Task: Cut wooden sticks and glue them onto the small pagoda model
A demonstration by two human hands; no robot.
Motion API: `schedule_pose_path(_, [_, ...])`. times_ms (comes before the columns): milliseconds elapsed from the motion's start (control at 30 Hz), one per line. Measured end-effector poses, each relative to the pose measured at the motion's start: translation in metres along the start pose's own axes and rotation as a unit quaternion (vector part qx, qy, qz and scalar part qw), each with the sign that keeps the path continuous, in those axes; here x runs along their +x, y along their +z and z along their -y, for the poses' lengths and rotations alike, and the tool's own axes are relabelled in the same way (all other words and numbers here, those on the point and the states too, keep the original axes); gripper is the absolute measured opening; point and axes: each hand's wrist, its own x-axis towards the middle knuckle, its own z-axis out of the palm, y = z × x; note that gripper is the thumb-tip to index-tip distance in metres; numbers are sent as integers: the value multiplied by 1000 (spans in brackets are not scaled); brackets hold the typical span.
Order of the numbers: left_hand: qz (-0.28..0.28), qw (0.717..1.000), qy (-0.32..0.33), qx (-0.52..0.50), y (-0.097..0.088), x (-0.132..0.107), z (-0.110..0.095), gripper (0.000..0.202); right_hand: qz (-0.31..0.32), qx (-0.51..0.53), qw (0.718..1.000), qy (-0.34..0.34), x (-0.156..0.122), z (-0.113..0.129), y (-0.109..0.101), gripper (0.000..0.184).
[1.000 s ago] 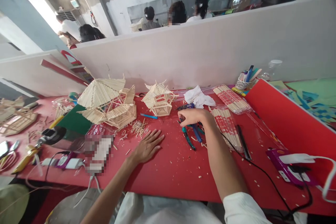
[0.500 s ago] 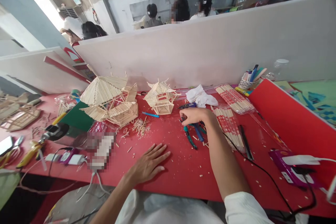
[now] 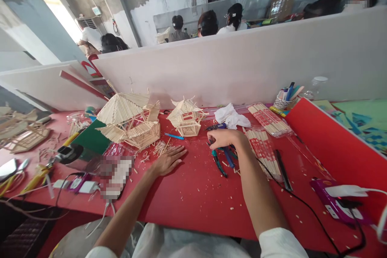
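Note:
My left hand [image 3: 169,160] lies flat on the red table with fingers stretched out, close beside a small heap of cut stick scraps [image 3: 161,148]. My right hand [image 3: 223,138] has its fingers curled closed around the head end of pliers with teal handles [image 3: 218,164]; the jaws are mostly hidden by the fingers. A tool with blue handles [image 3: 229,157] lies partly under that hand. Beyond my hands stand a small pavilion model of wooden sticks [image 3: 186,117] and, to its left, a larger stick pavilion [image 3: 127,121]. A blue pen [image 3: 174,136] lies in front of the smaller one.
Packs of wooden sticks [image 3: 266,117], a white crumpled tissue [image 3: 231,116] and a black strip [image 3: 283,170] lie right of centre. A red board [image 3: 335,145] leans at the right beside a purple power strip [image 3: 328,197]. A white partition [image 3: 211,68] bounds the table's back; people sit beyond it.
My left hand has slid forward and to the left across the table, up to the stick scraps. My right hand stays in the same place at the pliers. The head view has tilted up slightly.

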Motion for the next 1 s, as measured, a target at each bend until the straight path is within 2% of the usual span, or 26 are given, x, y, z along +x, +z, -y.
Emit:
schedule_pose_path(100, [-15,1000,12,16,1,2,-16,55,4,-11,1000,6,-1,3,-1,26])
schedule_pose_path(200, [4,997,70,8,7,6,-42,58,1,-25,1000,11,-3,7,-3,26])
schedule_pose_path(267, [8,996,87,11,12,9,-53,61,-2,-32,999,16,-5,9,-4,26])
schedule_pose_path(333, [-4,998,61,23,17,12,-52,62,-3,-36,999,23,-8,12,-5,26])
schedule_pose_path(500, [-47,993,-75,73,27,9,-27,66,-2,-57,998,24,-14,17,-7,23])
schedule_pose_path(567, [-71,987,-110,94,31,8,-22,70,0,-63,998,27,-15,19,-8,22])
schedule_pose_path(833, [-86,988,-86,92,38,23,-31,68,4,-80,996,36,-12,27,-6,19])
schedule_pose_path(1000, [-106,988,-89,71,39,16,-37,64,19,-88,995,50,-9,33,-4,18])
